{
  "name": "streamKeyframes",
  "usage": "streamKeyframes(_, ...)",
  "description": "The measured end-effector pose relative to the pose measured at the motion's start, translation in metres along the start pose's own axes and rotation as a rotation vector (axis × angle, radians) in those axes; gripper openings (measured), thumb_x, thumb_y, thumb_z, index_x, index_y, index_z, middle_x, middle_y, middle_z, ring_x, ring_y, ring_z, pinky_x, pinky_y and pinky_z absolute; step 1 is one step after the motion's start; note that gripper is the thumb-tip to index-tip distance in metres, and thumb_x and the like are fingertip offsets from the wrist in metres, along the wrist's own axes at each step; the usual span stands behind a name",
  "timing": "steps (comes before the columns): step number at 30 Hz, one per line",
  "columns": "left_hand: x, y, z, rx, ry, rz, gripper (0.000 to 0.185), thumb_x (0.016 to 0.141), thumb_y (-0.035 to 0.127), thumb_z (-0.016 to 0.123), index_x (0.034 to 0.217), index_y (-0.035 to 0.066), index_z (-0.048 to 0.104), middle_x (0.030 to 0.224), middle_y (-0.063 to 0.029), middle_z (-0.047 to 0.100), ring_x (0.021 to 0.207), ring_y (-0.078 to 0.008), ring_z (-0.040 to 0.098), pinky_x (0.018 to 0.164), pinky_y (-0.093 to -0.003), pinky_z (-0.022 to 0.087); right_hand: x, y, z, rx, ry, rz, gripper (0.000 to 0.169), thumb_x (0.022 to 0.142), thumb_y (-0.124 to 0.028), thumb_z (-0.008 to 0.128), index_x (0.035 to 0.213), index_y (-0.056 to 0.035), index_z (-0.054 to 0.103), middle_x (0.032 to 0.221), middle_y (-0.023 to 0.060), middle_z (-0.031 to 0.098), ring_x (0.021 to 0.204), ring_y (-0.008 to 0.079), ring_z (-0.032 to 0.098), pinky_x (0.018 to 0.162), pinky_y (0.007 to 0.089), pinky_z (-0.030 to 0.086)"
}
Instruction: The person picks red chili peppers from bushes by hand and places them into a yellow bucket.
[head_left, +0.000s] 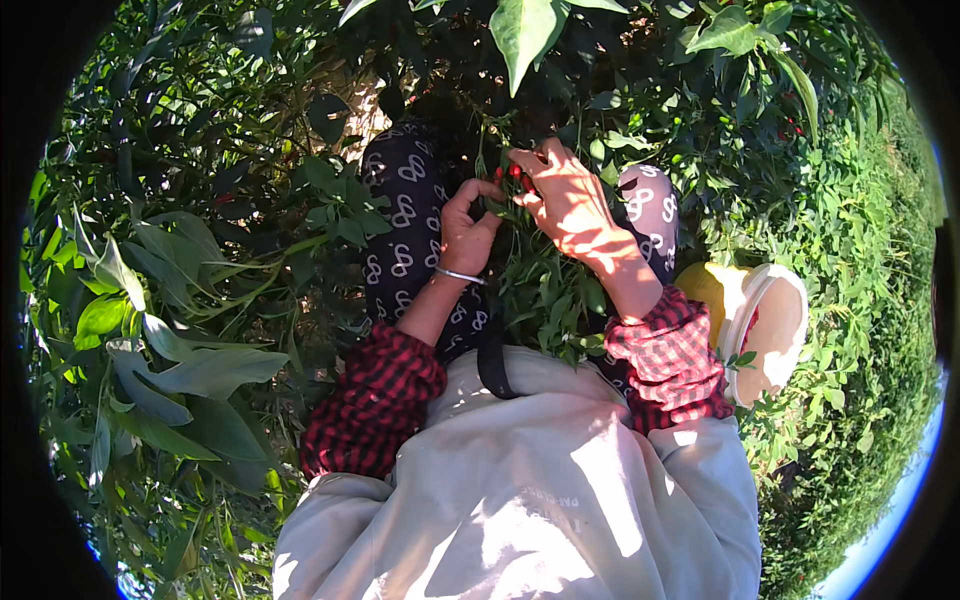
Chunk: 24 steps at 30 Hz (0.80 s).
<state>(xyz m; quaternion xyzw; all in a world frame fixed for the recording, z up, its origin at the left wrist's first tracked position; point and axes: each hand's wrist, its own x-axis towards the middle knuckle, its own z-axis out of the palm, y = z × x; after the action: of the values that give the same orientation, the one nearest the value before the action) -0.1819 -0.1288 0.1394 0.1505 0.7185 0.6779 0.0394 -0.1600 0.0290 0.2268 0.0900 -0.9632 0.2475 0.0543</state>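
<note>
My left hand (469, 229), with a silver bangle (460, 276) at the wrist, pinches at a leafy stem (495, 208) between thumb and forefinger. Opposite it, my right hand (566, 199) curls its fingers around small red fruits (516, 172); some show between thumb and forefinger. Leaves and fingers partly hide how the fruits are held. Both hands are above my parted knees, at the edge of a dense green plant (551, 289) whose shoots reach into my lap.
A yellow bucket (697, 289) beside my right forearm has a pale lid or rim (780, 337), with a little red visible inside. Broad-leaved stems (217, 367) crowd the left side. A large leaf (521, 37) hangs close at the top. Green plants (847, 247) extend to the right.
</note>
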Motion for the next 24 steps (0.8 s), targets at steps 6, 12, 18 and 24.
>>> streamKeyframes(6,-0.001,0.003,-0.003,0.017,-0.001,-0.015,0.016,0.072,-0.006,0.053,0.085,0.001,0.058,0.084,-0.0010,0.060,0.084,-0.0083,0.053,0.079,-0.0216,0.041,0.010,0.026,0.022,0.011,0.077,-0.162,0.030,0.079,-0.010,0.058,0.108,-0.0079,0.054,0.098,0.0164,0.052,0.089,0.0337,0.057,0.073,0.0430,0.049)
streamKeyframes(12,-0.001,0.001,-0.003,-0.001,0.009,-0.005,0.021,0.065,-0.007,0.049,0.083,0.000,0.057,0.084,-0.0087,0.058,0.084,-0.0178,0.056,0.081,-0.0256,0.041,0.045,0.035,0.038,0.239,-0.011,0.074,0.021,0.083,-0.021,0.059,0.093,-0.0026,0.057,0.083,0.0195,0.060,0.076,0.0369,0.058,0.063,0.0443,0.046)
streamKeyframes(18,-0.001,0.007,-0.002,-0.052,0.028,-0.026,0.021,0.064,-0.008,0.048,0.083,-0.001,0.056,0.084,-0.0082,0.058,0.085,-0.0172,0.056,0.083,-0.0260,0.041,0.052,0.056,0.046,0.926,0.042,0.265,0.014,0.084,-0.015,0.055,0.084,-0.0021,0.060,0.069,-0.0018,0.054,0.065,0.0067,0.047,0.061,0.0213,0.038)
streamKeyframes(24,-0.001,0.008,-0.001,-0.026,0.028,-0.030,0.021,0.064,-0.008,0.048,0.082,-0.001,0.056,0.084,-0.0077,0.058,0.087,-0.0165,0.056,0.084,-0.0261,0.040,0.056,0.042,0.046,0.940,0.088,0.375,0.016,0.086,-0.018,0.058,0.086,-0.0020,0.058,0.068,-0.0013,0.052,0.061,0.0066,0.046,0.057,0.0216,0.037)
